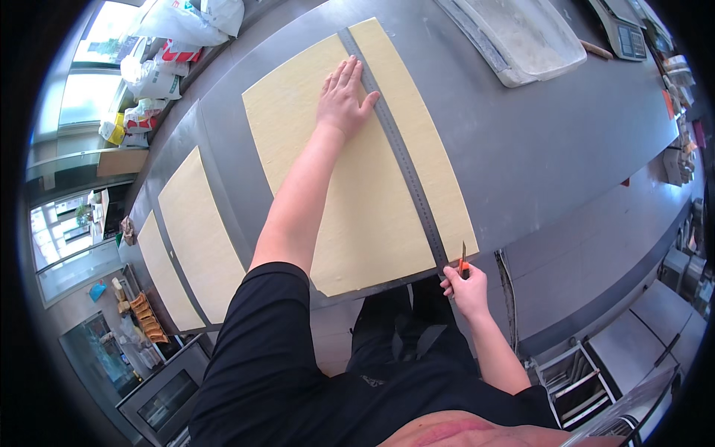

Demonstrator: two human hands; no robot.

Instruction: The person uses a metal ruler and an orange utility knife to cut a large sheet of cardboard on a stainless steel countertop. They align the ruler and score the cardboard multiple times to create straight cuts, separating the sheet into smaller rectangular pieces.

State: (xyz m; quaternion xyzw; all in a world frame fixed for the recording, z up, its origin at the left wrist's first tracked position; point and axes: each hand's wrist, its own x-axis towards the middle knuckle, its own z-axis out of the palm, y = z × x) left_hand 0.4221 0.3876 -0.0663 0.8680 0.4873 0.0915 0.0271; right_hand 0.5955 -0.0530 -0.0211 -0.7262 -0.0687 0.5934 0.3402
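A large pale sheet of dough (pixel 357 212) lies flat on the steel table. Lengthwise across it runs a long metal ruler (pixel 403 159), nearer the sheet's right edge. My left hand (pixel 345 100) rests flat by the ruler's far end, its thumb and fingertips on or against the ruler and its palm over the dough. At the near right corner, my right hand (pixel 468 288) grips an orange-and-black utility knife (pixel 463 267) with its blade pointing away from me. Its fingers are beside the ruler's near end; whether they touch it I cannot tell.
Two more dough sheets (pixel 201 234) (pixel 167 274) lie to the left on the steel table (pixel 536 162). A whitish, floury plastic tub (pixel 519 39) stands at the far right, near a digital scale (pixel 628 36). Bags (pixel 151 78) line the window side.
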